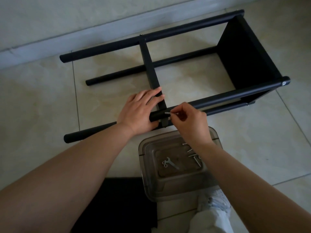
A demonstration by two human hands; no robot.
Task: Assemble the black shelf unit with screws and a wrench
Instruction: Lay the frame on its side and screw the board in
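Lying on its side across the tiled floor [210, 165], the black shelf unit [244, 52] fills the middle of the view, its four round poles running from about nine o'clock toward three o'clock, where a solid black panel closes the far end. A narrow middle shelf board [149, 64] crosses the poles from twelve o'clock down toward the hands. The left hand [139, 113] lies flat and spread at that board's near end, fingers resting on the board and the palm against the near pole [218, 99]. Just beside it, toward three o'clock, the right hand [186, 121] pinches a small silver screw [167, 113] between thumb and forefinger, the screw's tip touching the pole at the joint. At six o'clock from the hands, a clear plastic box [168, 185] sits on the floor, holding a small wrench [170, 163], several loose screws [195, 157] and some washers. A black mat [122, 199] lies at seven o'clock, and a white shoe [215, 200] shows at five o'clock.
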